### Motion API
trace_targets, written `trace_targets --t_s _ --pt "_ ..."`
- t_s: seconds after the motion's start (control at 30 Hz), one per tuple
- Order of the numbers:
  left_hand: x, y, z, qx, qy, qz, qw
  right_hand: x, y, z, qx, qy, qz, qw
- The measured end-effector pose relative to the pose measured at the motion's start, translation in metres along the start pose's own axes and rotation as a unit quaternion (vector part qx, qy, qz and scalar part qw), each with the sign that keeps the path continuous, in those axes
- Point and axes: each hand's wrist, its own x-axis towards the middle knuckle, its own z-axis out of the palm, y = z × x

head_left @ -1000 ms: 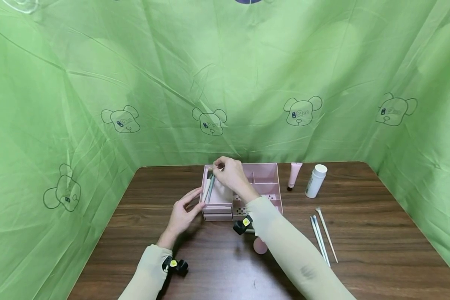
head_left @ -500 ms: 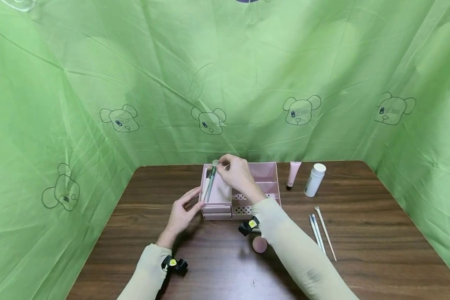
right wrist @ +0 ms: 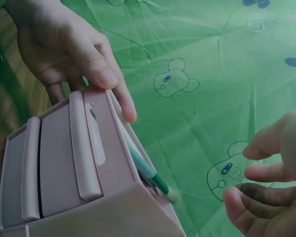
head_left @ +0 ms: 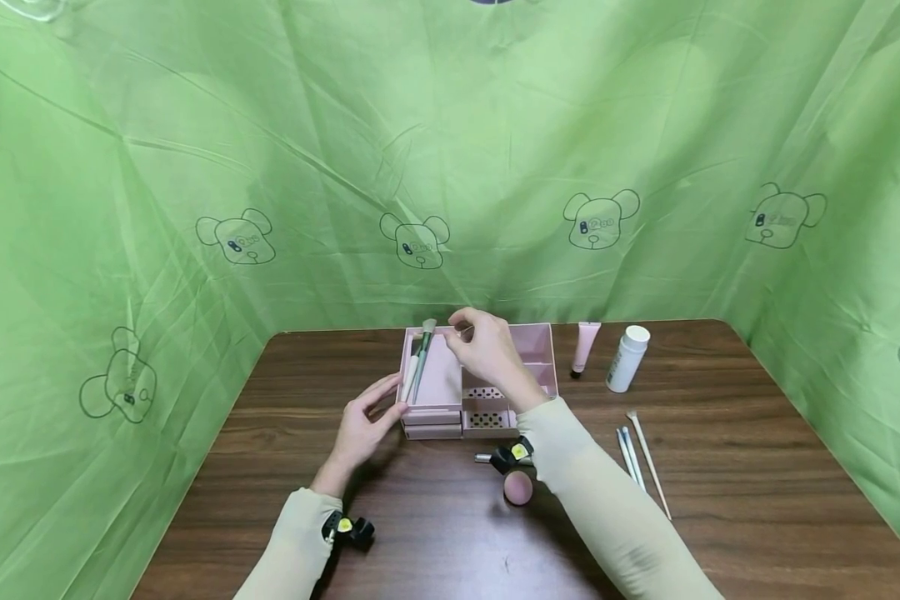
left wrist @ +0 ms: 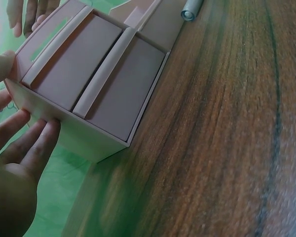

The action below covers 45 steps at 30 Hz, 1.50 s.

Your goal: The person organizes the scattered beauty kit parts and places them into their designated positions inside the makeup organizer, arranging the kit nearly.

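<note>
A pink makeup organizer (head_left: 443,375) with two front drawers stands at the back of the table. My left hand (head_left: 362,429) holds its left front corner, thumb at the upper edge and fingertips against the side wall (left wrist: 74,126). In the top left compartment lie a green makeup brush (head_left: 423,358) and a white-handled brush (head_left: 411,377). The green brush's bristles poke over the back rim. My right hand (head_left: 486,348) hovers over the organizer, right of the green brush, its fingers loosely bent and apart with nothing between them in the right wrist view.
A pink tube (head_left: 585,348) and a white bottle (head_left: 624,363) stand right of the organizer. Several brushes lie at the right, one being a long pale brush (head_left: 650,462). A round pink sponge (head_left: 518,488) and a silver tube (head_left: 483,457) lie in front.
My right hand has let go of the green brush and moved right, away from it. The brush now rests against the back rim. My left hand stays at the corner.
</note>
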Motion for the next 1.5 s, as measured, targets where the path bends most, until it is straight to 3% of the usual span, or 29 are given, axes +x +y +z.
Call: trace_targets --t_s 0.9,1.5 --pt "0.000 -0.001 -0.001 0.000 0.000 0.005 1.0000 -0.017 0.014 -0.025 0.013 0.006 0.007 0.9999" --pt "0.002 -0.004 0.000 0.003 -0.001 0.019 0.9998 -0.028 0.046 -0.047 0.005 0.028 -0.001 0.9996"
